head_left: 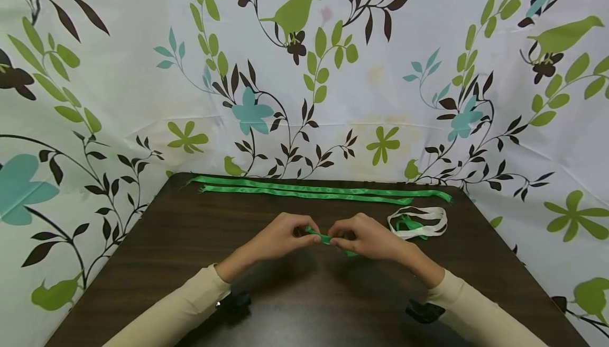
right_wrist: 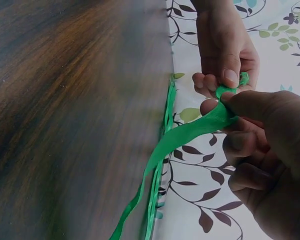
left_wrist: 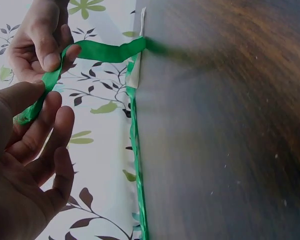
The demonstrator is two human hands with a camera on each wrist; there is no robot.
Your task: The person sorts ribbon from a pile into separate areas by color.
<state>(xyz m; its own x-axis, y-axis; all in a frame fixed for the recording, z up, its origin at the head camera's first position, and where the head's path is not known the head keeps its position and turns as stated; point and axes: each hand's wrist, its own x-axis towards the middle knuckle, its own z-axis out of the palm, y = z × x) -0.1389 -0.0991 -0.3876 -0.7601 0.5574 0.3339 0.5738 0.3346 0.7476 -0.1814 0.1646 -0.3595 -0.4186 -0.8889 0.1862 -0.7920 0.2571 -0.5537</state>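
Both hands hold one green ribbon (right_wrist: 182, 134) above the middle of the table. Near its end, my left hand (head_left: 287, 235) pinches it between thumb and fingers; a short bit of ribbon sticks out past that grip. Close beside it, my right hand (head_left: 368, 237) pinches the same ribbon with thumb and forefinger. From the right hand the longer part hangs down toward the tabletop, as the right wrist view shows. The left wrist view has the ribbon (left_wrist: 110, 52) stretching away beyond the right hand. The fingers partly hide the piece between the two grips.
Two long green ribbons (head_left: 304, 189) lie side by side along the far edge of the dark wooden table (head_left: 200, 230). A loop of white ribbon (head_left: 439, 221) with a green piece (head_left: 412, 225) lies at the right. Behind hangs a patterned cloth (head_left: 333, 114).
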